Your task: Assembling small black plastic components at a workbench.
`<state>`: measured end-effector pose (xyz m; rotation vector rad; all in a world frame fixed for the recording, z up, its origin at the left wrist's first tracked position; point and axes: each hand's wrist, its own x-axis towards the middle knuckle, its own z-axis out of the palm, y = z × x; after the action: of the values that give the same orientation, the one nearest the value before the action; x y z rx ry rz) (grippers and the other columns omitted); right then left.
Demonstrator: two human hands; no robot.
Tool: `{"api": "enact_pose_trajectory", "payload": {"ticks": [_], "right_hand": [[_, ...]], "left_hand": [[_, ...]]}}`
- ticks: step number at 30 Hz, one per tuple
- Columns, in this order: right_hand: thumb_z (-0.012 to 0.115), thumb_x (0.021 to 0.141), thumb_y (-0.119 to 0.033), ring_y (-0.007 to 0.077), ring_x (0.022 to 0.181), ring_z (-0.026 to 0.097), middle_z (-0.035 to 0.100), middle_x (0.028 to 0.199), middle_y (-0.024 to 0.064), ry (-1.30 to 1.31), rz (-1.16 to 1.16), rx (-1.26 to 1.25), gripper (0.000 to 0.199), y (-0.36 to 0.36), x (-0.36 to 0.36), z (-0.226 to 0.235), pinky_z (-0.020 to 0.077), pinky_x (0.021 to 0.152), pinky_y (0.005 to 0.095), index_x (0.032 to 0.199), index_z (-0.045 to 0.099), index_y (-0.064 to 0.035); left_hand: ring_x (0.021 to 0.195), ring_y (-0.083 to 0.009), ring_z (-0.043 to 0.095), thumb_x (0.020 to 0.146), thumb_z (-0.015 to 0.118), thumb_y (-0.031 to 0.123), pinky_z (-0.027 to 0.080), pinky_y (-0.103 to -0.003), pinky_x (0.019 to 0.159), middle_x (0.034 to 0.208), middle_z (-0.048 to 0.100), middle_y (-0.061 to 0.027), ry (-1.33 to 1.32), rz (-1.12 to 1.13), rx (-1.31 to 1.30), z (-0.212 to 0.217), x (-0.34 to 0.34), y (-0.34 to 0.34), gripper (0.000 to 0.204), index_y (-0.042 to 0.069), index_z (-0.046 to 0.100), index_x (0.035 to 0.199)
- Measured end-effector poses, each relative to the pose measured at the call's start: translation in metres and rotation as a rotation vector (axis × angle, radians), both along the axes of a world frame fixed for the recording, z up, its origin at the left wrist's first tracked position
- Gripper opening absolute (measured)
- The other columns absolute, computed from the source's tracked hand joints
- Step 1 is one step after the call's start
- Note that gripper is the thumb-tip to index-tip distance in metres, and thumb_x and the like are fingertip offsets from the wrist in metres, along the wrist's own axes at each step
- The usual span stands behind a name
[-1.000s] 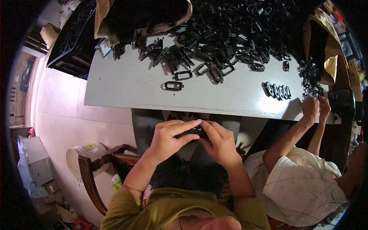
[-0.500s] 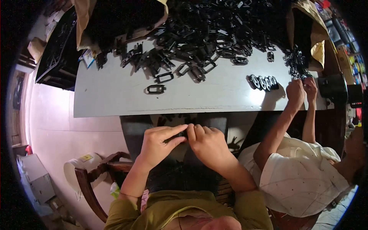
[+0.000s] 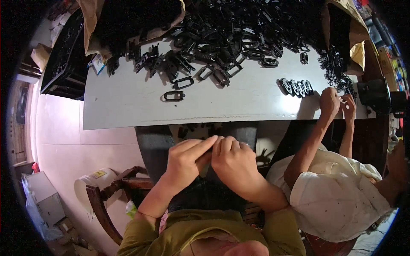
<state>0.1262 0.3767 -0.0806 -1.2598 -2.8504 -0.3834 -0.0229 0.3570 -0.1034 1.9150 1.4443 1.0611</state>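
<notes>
Fingers (image 3: 205, 147) of both hands curl together below the table (image 3: 128, 111) edge, pinching something too hidden to name; left hand (image 3: 185, 164) and right hand (image 3: 235, 164) should keep pressing squarely. Black frames (image 3: 239, 30) heap at twelve o'clock; a co-worker's hands (image 3: 337, 102) crowd two o'clock.

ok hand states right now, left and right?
Left hand: fingers curled, pressed against the right; what it holds cannot be told.
Right hand: fingers curled, closed against the left; contents hidden.
</notes>
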Motion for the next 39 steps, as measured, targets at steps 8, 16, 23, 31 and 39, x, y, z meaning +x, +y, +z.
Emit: {"api": "enact_pose_trajectory", "payload": {"ticks": [8,16,23,31,39], "right_hand": [[0.076,0.075,-0.021,0.0285,0.068,0.06,0.062,0.084,0.0135,0.928,0.087,-0.826,0.032,0.027,0.03,-0.028,0.0433,0.056,0.0316,0.092,0.062,0.0015],[0.068,0.084,-0.012,0.0092,0.065,0.046,0.054,0.071,0.0056,1.216,0.011,-1.363,0.017,0.011,0.02,-0.054,0.0375,0.056,0.0263,0.083,0.059,0.0028],[0.067,0.084,-0.021,0.019,0.06,0.05,0.05,0.069,0.0121,1.306,0.023,-1.18,0.028,0.005,0.02,-0.056,0.0395,0.054,0.0335,0.079,0.056,0.0044],[0.076,0.074,-0.021,0.0379,0.108,0.05,0.052,0.121,0.02,0.989,-0.318,-0.033,0.05,0.082,0.078,-0.037,0.0427,0.089,0.0431,0.117,0.056,-0.004],[0.061,0.077,-0.061,0.0534,0.133,0.016,0.021,0.146,0.0298,0.445,-0.897,0.086,0.075,0.135,0.142,-0.075,0.0295,0.102,0.0563,0.14,0.039,-0.0265]], "left_hand": [[0.076,-0.0173,0.063,0.07,0.072,-0.002,0.048,-0.026,0.066,0.086,0.067,-0.0116,-0.392,-0.064,-0.116,-0.007,-0.021,0.001,0.027,-0.003,0.068,0.097],[0.078,-0.0174,0.063,0.073,0.072,0.003,0.048,-0.027,0.069,0.09,0.068,-0.0123,-0.391,-0.063,-0.189,-0.028,-0.037,-0.009,0.025,-0.003,0.067,0.097],[0.072,-0.0157,0.062,0.07,0.069,0.004,0.046,-0.025,0.063,0.083,0.067,-0.0108,-0.362,0.023,-0.123,-0.033,-0.029,-0.008,0.027,0.0,0.069,0.096],[0.095,-0.0273,0.063,0.076,0.067,0.008,0.048,-0.036,0.083,0.105,0.065,-0.0129,0.049,-0.007,-0.111,-0.041,-0.031,-0.009,0.035,0.005,0.066,0.11],[0.131,-0.0352,0.032,0.071,0.074,0.025,0.029,-0.048,0.106,0.144,0.033,-0.0138,0.461,0.064,0.189,-0.023,-0.04,0.057,0.063,0.018,0.053,0.13]]}}
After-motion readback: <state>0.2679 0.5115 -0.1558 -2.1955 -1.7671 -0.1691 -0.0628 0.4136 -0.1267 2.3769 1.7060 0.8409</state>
